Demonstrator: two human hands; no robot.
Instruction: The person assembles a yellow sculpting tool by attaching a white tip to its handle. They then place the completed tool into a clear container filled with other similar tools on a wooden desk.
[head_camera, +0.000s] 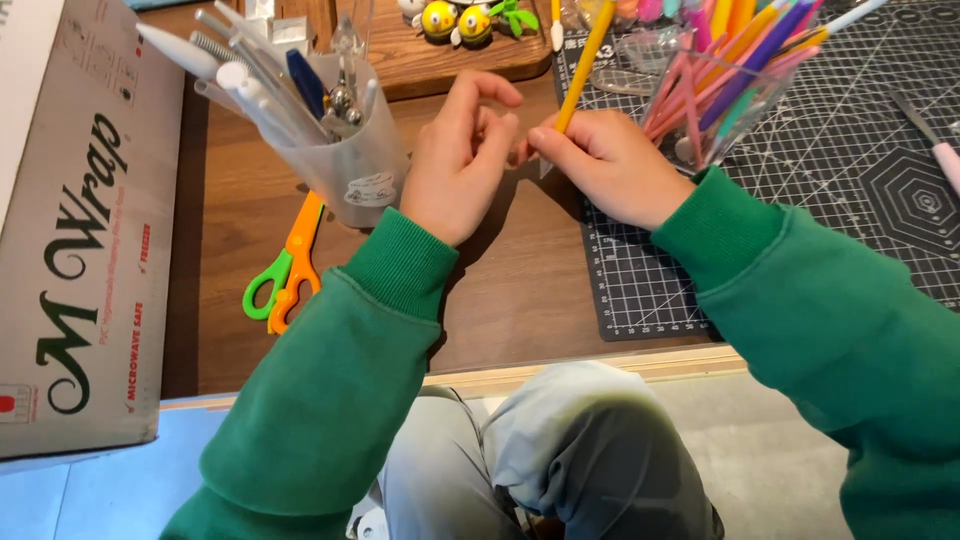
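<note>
Two hands meet over a yellow pen

Two hands work close together above the brown desk (520, 290). The right hand (610, 165) is closed around the lower end of a yellow pen (583, 66), pinching it between thumb and fingers so that the pen slants up and away toward the top of the view. The left hand (462, 150) is loosely curled, its fingertips at the tip of the right thumb; whether it grips anything cannot be told. Both sleeves are green. Just left of the left hand stands a translucent cup (350, 165) of white pens and tools, with orange-and-green scissors (288, 268) lying below it. A clear holder (720, 110) of pink and yellow pens sits on the dark gridded cutting mat (850, 180) just beyond the right hand.
</note>
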